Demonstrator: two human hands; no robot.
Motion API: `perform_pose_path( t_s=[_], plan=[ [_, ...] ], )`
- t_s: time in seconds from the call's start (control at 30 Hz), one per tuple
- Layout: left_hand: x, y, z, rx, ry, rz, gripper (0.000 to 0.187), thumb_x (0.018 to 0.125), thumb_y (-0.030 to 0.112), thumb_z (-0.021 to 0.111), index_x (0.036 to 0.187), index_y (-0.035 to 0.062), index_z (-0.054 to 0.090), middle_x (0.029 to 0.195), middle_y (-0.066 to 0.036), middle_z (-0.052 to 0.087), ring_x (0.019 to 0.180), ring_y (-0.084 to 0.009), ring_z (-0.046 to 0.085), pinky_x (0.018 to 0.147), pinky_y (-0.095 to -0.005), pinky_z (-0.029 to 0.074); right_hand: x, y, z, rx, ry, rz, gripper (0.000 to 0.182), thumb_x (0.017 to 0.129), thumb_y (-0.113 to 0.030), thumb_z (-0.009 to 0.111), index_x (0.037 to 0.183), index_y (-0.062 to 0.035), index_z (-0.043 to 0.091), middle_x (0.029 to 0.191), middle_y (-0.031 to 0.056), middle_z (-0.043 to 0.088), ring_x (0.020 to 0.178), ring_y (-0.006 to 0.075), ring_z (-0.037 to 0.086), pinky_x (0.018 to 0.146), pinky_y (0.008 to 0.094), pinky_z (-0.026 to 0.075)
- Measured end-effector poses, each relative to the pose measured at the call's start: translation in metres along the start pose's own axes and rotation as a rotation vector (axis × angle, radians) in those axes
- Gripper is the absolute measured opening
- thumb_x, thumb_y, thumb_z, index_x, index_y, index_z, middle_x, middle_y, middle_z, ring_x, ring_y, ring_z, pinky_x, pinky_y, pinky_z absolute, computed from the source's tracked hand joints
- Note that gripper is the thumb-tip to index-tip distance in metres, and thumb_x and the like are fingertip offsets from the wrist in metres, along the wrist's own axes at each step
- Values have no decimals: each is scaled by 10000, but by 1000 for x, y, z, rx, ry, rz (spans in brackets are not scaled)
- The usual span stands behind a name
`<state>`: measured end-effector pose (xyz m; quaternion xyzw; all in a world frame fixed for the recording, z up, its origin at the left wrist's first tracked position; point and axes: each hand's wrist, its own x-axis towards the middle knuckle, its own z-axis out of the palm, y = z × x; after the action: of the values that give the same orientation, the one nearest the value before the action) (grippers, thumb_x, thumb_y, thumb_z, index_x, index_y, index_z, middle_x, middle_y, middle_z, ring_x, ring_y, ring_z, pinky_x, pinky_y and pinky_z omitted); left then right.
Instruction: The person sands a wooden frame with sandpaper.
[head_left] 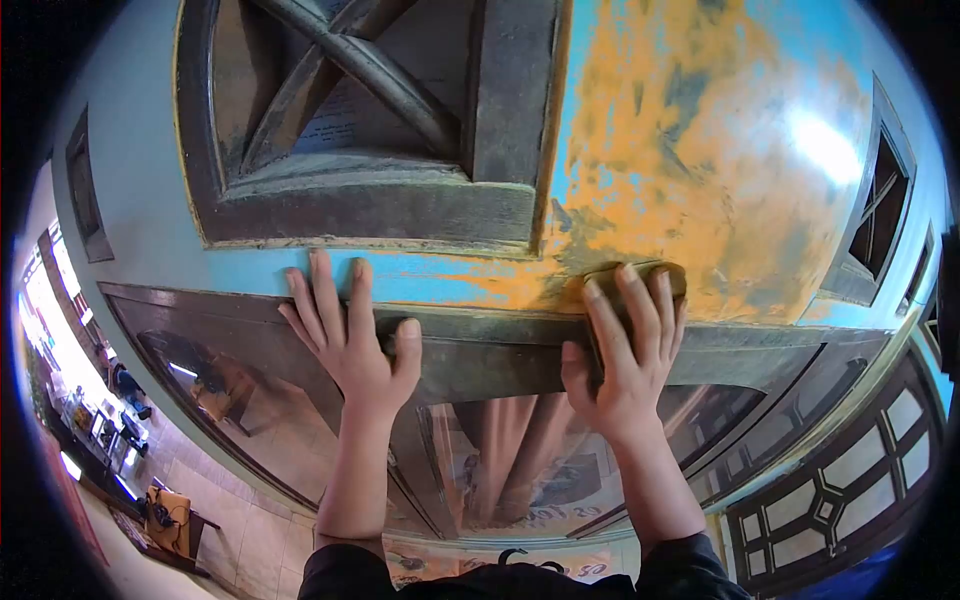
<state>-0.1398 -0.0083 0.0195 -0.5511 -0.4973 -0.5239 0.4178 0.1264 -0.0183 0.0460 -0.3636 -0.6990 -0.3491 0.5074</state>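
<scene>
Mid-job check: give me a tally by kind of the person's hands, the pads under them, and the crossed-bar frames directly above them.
Hands: 2 (left hand, right hand)
Pads: 1 (dark pad, under the right)
Crossed-bar frames directly above: 1 (dark frame)
Total: 4

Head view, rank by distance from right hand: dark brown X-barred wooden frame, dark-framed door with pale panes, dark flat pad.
From the right hand:
1. Dark flat pad: under its fingers, against the wall.
2. Dark brown X-barred wooden frame: above, to its left.
3. Dark-framed door with pale panes: off at lower right.
</scene>
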Motion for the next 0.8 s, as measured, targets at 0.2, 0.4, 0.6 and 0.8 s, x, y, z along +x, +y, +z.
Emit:
perform_pose_path(
  t_s=[0.2, 0.4, 0.6, 0.8],
  plan=[
    [-3, -2, 5, -13, 25, -15, 691, 995, 570, 415, 1415, 37, 544, 1600, -253, 328, 1518, -484, 161, 1180, -672, 39, 1, -25, 16, 9, -143, -229, 495, 879, -331, 649, 1364, -231, 650, 1490, 59, 524, 1406, 344, 426, 1214, 551, 169],
    [-5, -2, 5, 11, 23, -1, 699, 997, 572, 416, 1441, 41, 509, 1606, -251, 315, 1516, -486, 167, 1185, -662, 52, 14, -31, 15, -28, -139, -211, 512, 885, -369, 639, 1383, -252, 636, 1499, 24, 525, 1389, 297, 457, 1213, 536, 181],
    [-9, -5, 9, -18, 54, -3, 670, 975, 573, 456, 1443, 100, 531, 1599, -241, 341, 1511, -487, 183, 1188, -663, 50, 29, -9, 4, -113, -140, -267, 494, 890, -415, 652, 1371, -301, 639, 1493, -22, 532, 1382, 255, 475, 1223, 509, 184],
    [-7, -3, 8, -20, 61, -11, 665, 972, 571, 463, 1453, 116, 520, 1596, -240, 345, 1507, -489, 193, 1185, -669, 58, 32, 4, -5, -137, -229, -418, 500, 891, -452, 653, 1377, -340, 628, 1506, -45, 515, 1405, 239, 456, 1218, 512, 215]
  ],
)
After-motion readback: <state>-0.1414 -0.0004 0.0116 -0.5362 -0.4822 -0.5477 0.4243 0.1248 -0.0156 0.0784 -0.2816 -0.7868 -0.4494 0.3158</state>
